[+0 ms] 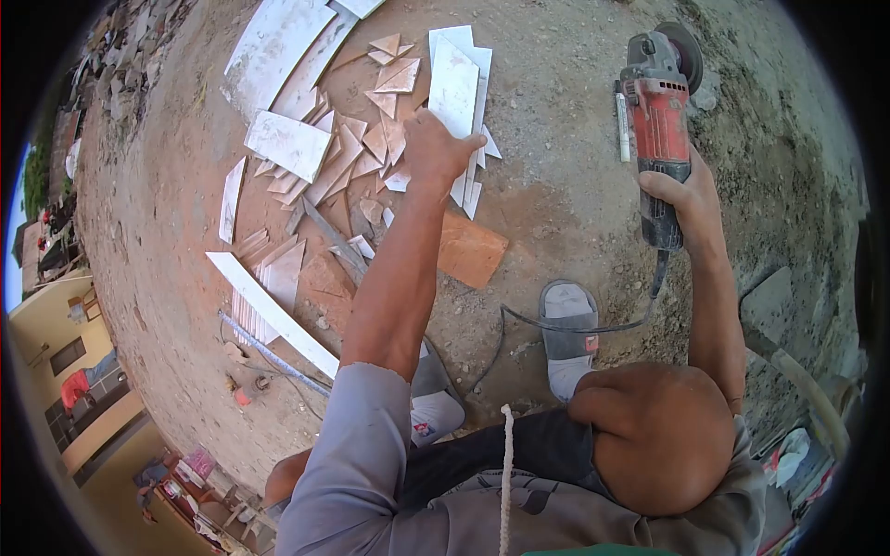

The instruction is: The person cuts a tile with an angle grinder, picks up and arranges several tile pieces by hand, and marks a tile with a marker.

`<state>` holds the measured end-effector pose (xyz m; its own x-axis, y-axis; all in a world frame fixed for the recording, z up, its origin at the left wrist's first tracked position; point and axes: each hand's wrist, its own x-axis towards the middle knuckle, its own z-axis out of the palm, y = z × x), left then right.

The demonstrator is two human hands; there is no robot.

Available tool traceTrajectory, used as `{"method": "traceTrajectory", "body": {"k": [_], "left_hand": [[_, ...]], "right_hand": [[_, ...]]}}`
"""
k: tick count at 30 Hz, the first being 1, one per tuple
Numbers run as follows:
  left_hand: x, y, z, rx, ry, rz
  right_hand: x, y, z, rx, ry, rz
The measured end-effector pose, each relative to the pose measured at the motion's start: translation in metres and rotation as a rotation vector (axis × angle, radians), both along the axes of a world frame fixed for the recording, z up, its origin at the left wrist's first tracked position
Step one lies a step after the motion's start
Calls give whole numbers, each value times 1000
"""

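My right hand [688,196] is wrapped round the black rear handle of a red and grey angle grinder [662,125]. Its disc [681,57] points away from me at the top, and the cord [593,328] runs back past my foot. My left hand [443,151] grips the near end of a white tile piece [453,88], thumb on the right edge; the other fingers are partly hidden. More white pieces lie beneath and beside that tile. Just left of this hand, broken tile offcuts [348,153] are heaped on the dirt.
Large white tiles [278,51] lie at the upper left. A marker pen [623,120] is beside the grinder. Nearer me are an orange-brown block [471,248], a long white strip [273,315] and my sandalled foot [568,334]. A person in red [76,387] is at the far left.
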<state>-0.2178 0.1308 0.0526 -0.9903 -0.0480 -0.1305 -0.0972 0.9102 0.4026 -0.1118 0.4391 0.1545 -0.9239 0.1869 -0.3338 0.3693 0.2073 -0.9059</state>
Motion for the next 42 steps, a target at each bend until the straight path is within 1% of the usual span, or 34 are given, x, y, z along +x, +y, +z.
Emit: {"method": "traceTrajectory", "body": {"k": [1,3,7,9,14,16,18,21,22,25,29,31,35,37,42], "left_hand": [[-1,5,-1,5,-6,-7],[-7,12,2,-21,-101,37],[-2,18,0,-20,-54,29],[2,20,3,-22,-93,78],[10,23,-2,-33,-90,100],[9,22,-4,-43,-63,83],[11,21,-4,-52,-68,81],[21,15,-5,-63,-112,71],[21,16,-1,-88,-152,64],[15,8,-10,-106,-180,9],[12,8,-7,-67,-250,-22],[11,12,-5,-117,-261,24],[8,13,-12,-100,-190,29],[6,17,-7,-123,-242,91],[3,24,-3,-150,-276,139]], "right_hand": [[1,1,0,5,-6,-7],[0,1,1,-10,-11,-16],[1,3,-4,-3,-2,-53],[1,0,-3,-38,-1,-44],[1,-2,-5,-19,-4,-27],[2,-1,-8,-14,-7,-22],[4,0,-17,14,77,-28],[4,-3,-3,-34,-25,7],[4,-3,-7,-25,-12,10],[6,-5,-14,-5,37,-12],[8,-4,-17,8,30,-8],[7,-5,-14,1,38,1],[8,-3,-17,73,30,3],[8,-2,-17,83,19,11],[9,-3,-18,74,31,-2]]}}
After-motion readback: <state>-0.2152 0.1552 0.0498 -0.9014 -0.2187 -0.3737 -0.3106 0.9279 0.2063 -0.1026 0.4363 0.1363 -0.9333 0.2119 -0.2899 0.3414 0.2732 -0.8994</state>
